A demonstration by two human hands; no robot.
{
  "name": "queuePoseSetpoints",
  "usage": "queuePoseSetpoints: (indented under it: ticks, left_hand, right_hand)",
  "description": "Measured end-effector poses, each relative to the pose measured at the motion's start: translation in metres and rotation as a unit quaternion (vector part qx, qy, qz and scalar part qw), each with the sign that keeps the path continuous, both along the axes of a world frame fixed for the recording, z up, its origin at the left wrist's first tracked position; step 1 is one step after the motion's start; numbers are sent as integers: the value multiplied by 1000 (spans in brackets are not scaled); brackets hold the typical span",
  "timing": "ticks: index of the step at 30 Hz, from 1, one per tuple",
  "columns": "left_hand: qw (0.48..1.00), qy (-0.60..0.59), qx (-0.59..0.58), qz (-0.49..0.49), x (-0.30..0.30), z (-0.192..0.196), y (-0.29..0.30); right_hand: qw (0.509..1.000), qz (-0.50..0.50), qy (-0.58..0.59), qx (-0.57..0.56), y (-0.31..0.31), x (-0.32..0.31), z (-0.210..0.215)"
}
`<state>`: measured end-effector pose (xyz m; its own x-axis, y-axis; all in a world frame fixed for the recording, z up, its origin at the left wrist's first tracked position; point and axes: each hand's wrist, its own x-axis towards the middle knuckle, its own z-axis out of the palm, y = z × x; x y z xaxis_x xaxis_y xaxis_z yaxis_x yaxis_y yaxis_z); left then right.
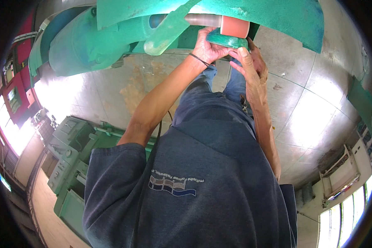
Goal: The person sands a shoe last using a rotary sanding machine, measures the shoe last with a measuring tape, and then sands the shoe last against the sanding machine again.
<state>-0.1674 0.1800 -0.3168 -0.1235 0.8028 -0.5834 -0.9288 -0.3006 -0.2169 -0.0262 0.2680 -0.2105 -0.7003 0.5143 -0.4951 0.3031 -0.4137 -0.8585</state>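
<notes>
Both hands are raised at the top of the view, holding a glossy green rounded piece (226, 39) between them. My left hand (209, 48) grips its left end, thumb side up. On the other end my right hand (253, 62) has closed, its thumb and fingers pressing near the lower edge. Right above the piece sits an orange-pink drum (234, 27) at the end of a metal shaft (203, 20). The piece appears to be against the drum's underside, though the contact line is partly hidden. What kind of article the piece is cannot be made out.
A green machine housing (91, 39) carries the shaft, and its curved hood (277, 16) arches over the drum. A green lever-like arm (169, 33) hangs left of my hands. Another green machine (72, 165) stands at left. Tiled floor (297, 99) lies below.
</notes>
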Motion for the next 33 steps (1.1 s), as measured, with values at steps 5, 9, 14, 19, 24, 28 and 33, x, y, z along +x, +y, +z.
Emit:
queuePoseSetpoints:
  ticks: [5,9,14,19,24,28,33]
  left_hand:
    - [990,-34,133,25,6,6,-4]
    - [997,-19,70,19,14,11,-6]
    - [1000,-13,9,22,23,7,-12]
    - [1000,4,-17,4,30,-2,-17]
    - [998,54,-11,11,44,-4,-26]
    - [998,59,-21,17,57,2,-30]
    - [991,101,-87,34,77,25,-30]
  right_hand:
    - [996,-15,60,68,-6,6,-3]
    - [997,4,31,76,-11,14,-5]
    - [998,-25,38,48,-20,18,-5]
    - [989,21,-55,133,-37,14,11]
    - [957,61,-163,232,-42,17,8]
    - [925,51,-163,341,-51,28,-19]
    - [993,-95,16,-75,-56,54,-42]
